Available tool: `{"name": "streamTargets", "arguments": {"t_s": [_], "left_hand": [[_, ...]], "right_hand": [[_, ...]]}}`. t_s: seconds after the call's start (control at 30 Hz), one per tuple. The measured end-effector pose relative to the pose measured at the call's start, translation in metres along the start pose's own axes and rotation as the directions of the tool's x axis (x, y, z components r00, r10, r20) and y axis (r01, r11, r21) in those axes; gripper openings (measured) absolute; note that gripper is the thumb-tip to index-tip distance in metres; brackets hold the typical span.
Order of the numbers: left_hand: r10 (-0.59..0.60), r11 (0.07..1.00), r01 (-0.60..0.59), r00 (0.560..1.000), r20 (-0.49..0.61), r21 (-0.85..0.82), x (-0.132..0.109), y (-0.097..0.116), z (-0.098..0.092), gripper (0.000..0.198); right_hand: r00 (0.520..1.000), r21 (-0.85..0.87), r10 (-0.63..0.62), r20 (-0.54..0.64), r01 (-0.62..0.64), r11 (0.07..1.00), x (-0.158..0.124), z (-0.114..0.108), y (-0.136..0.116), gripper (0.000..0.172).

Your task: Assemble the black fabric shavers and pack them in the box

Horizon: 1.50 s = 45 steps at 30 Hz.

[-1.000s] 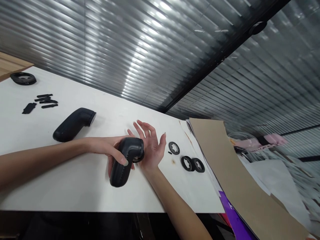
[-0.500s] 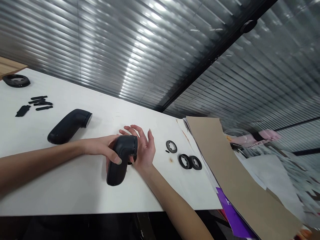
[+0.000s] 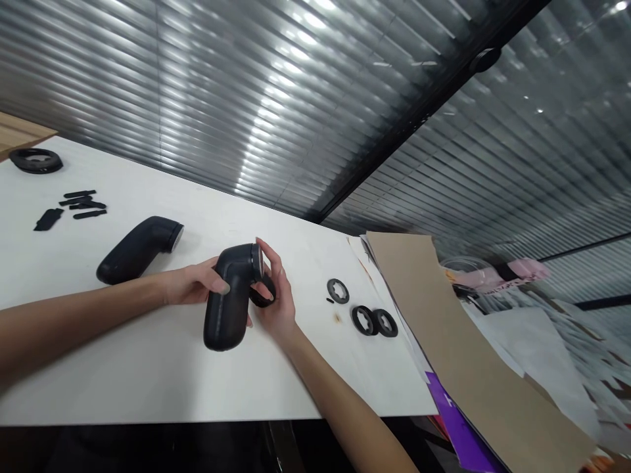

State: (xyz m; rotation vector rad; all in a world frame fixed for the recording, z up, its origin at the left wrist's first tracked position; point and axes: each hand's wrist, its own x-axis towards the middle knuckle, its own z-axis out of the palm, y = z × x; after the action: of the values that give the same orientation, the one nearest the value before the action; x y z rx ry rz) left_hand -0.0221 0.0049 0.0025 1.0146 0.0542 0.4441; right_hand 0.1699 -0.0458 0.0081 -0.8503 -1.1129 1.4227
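Note:
My left hand (image 3: 190,284) is wrapped round a black hand-held device body (image 3: 227,299), holding it upright over the white table (image 3: 148,368). Its round head faces right. My right hand (image 3: 275,299) is closed on a black ring (image 3: 261,293) just below and beside that head, with a finger touching the head's rim. A second, identical black device body (image 3: 138,248) lies on the table to the left, untouched.
Three black rings (image 3: 338,290) (image 3: 365,320) (image 3: 386,322) lie right of my hands. Small black strips (image 3: 81,202) and a larger ring (image 3: 35,160) sit at the far left. Brown cardboard (image 3: 444,328), papers and a purple sheet (image 3: 456,417) overlap the table's right end.
The black ring has come off the device's head and is now in my right hand, whose fingers have closed. My left hand tilted the device more upright.

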Motion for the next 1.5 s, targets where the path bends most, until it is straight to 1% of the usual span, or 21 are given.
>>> {"name": "streamTargets", "arguments": {"t_s": [0.07, 0.13, 0.27, 0.33, 0.4, 0.53, 0.6, 0.67, 0.73, 0.8, 0.83, 0.9, 0.97, 1.03, 1.1, 1.2, 1.27, 1.3, 1.33, 1.4, 1.5], "left_hand": [[-0.012, 0.999, 0.010, 0.999, -0.040, -0.039, -0.001, -0.001, -0.004, 0.073], [-0.026, 0.997, 0.020, 0.997, -0.073, -0.080, -0.001, 0.000, -0.007, 0.072], [-0.075, 0.990, 0.058, 0.988, -0.133, -0.129, 0.001, 0.005, -0.005, 0.079], [-0.085, 0.989, 0.059, 0.976, -0.202, -0.133, 0.004, 0.008, -0.001, 0.080], [-0.085, 0.989, 0.046, 0.952, -0.293, -0.138, 0.007, 0.010, 0.002, 0.079], [-0.137, 0.982, 0.068, 0.896, -0.423, -0.175, 0.014, 0.010, 0.003, 0.070], [-0.162, 0.977, 0.074, 0.867, -0.472, -0.199, 0.017, 0.010, 0.001, 0.061], [-0.189, 0.972, 0.083, 0.835, -0.516, -0.220, 0.018, 0.010, 0.000, 0.053], [-0.232, 0.965, 0.121, 0.808, -0.542, -0.233, 0.019, 0.010, 0.000, 0.054], [-0.260, 0.959, 0.143, 0.788, -0.558, -0.245, 0.020, 0.010, -0.001, 0.058], [-0.257, 0.959, 0.132, 0.782, -0.568, -0.253, 0.020, 0.010, -0.001, 0.057], [-0.236, 0.958, 0.085, 0.776, -0.585, -0.273, 0.021, 0.007, -0.003, 0.052], [-0.219, 0.954, 0.050, 0.789, -0.574, -0.295, 0.023, 0.004, -0.007, 0.046], [-0.216, 0.951, 0.055, 0.823, -0.525, -0.304, 0.023, 0.000, -0.011, 0.044], [-0.210, 0.954, 0.079, 0.866, -0.453, -0.291, 0.022, -0.002, -0.015, 0.048], [-0.238, 0.955, 0.169, 0.927, -0.289, -0.245, 0.019, 0.000, -0.017, 0.056], [-0.270, 0.952, 0.233, 0.946, -0.180, -0.200, 0.016, 0.002, -0.014, 0.061], [-0.279, 0.952, 0.251, 0.947, -0.156, -0.175, 0.015, 0.003, -0.012, 0.062], [-0.281, 0.953, 0.257, 0.947, -0.157, -0.157, 0.014, 0.004, -0.011, 0.062], [-0.275, 0.957, 0.246, 0.939, -0.205, -0.154, 0.014, 0.005, -0.008, 0.058], [-0.291, 0.949, 0.243, 0.922, -0.255, -0.203, 0.014, 0.005, -0.007, 0.055]], "right_hand": [[1.000, -0.039, -0.025, 0.014, 0.025, 0.999, 0.000, -0.004, 0.002, 0.074], [0.999, -0.082, -0.042, 0.022, 0.044, 0.996, 0.003, -0.009, 0.004, 0.076], [0.991, -0.173, -0.128, -0.033, 0.120, 0.978, 0.012, -0.019, 0.003, 0.064], [0.980, -0.193, -0.173, -0.095, 0.152, 0.969, 0.018, -0.022, 0.001, 0.059], [0.970, -0.190, -0.174, -0.167, 0.142, 0.971, 0.024, -0.024, -0.003, 0.053], [0.952, -0.142, -0.073, -0.297, 0.031, 0.989, 0.039, -0.026, -0.005, 0.047], [0.924, -0.075, -0.041, -0.380, 0.013, 0.997, 0.049, -0.022, -0.002, 0.045], [0.903, -0.004, 0.051, -0.428, -0.059, 0.998, 0.059, -0.013, 0.002, 0.045], [0.892, 0.053, 0.183, -0.414, -0.177, 0.983, 0.068, -0.002, 0.006, 0.043], [0.886, 0.096, 0.266, -0.381, -0.248, 0.964, 0.074, 0.009, 0.008, 0.040], [0.887, 0.115, 0.273, -0.374, -0.247, 0.962, 0.076, 0.013, 0.008, 0.039], [0.892, 0.131, 0.240, -0.383, -0.205, 0.970, 0.079, 0.017, 0.009, 0.038], [0.901, 0.122, 0.176, -0.396, -0.138, 0.983, 0.079, 0.017, 0.010, 0.040], [0.915, 0.102, 0.103, -0.391, -0.068, 0.992, 0.079, 0.014, 0.010, 0.045], [0.931, 0.068, 0.048, -0.362, -0.025, 0.997, 0.078, 0.009, 0.009, 0.051], [0.958, 0.011, 0.031, -0.285, -0.029, 1.000, 0.076, 0.002, 0.004, 0.058], [0.971, 0.012, 0.064, -0.231, -0.062, 0.998, 0.075, -0.003, -0.001, 0.061], [0.975, 0.022, 0.088, -0.204, -0.086, 0.996, 0.074, -0.004, -0.003, 0.061], [0.977, 0.033, 0.116, -0.176, -0.112, 0.993, 0.073, -0.006, -0.005, 0.061], [0.978, 0.043, 0.165, -0.125, -0.161, 0.986, 0.070, -0.006, -0.008, 0.061], [0.971, 0.038, 0.221, -0.097, -0.218, 0.975, 0.067, -0.002, -0.009, 0.062]]}}
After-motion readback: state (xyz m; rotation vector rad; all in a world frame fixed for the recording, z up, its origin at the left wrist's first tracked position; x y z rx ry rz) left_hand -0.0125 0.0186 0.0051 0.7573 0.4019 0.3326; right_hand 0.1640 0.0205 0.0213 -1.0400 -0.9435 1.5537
